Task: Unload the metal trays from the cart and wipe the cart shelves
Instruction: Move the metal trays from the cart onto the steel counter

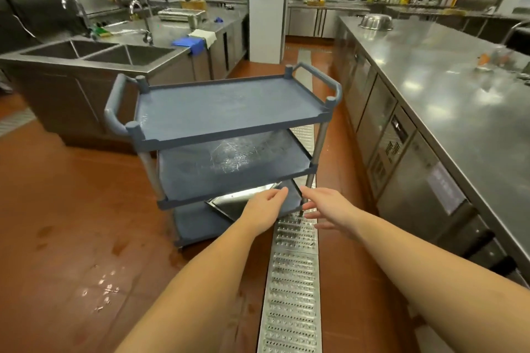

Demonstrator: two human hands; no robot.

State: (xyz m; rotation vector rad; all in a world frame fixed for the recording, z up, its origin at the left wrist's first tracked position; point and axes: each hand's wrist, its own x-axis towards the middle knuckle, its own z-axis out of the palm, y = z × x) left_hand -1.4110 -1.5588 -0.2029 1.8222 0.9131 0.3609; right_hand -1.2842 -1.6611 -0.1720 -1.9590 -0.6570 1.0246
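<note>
A shiny rectangular metal tray (pixel 238 203) lies on the bottom shelf (pixel 198 223) of a blue-grey plastic three-shelf cart (pixel 229 112), toward the shelf's right end. The left hand (pixel 265 208) reaches over the tray's near edge with its fingers (pixel 279 193) straight and close together; whether they touch the tray cannot be told. The right hand (pixel 329 208) is just right of the cart's near right leg (pixel 311 178), its fingers (pixel 311 205) spread and holding nothing. A perforated metal floor drain (pixel 292 281) runs near to far under the hands. A long steel table (pixel 444 89) stands to the right, carrying an upturned metal bowl (pixel 375 22) at its far end. A double steel sink (pixel 100 51) is far left.
</note>
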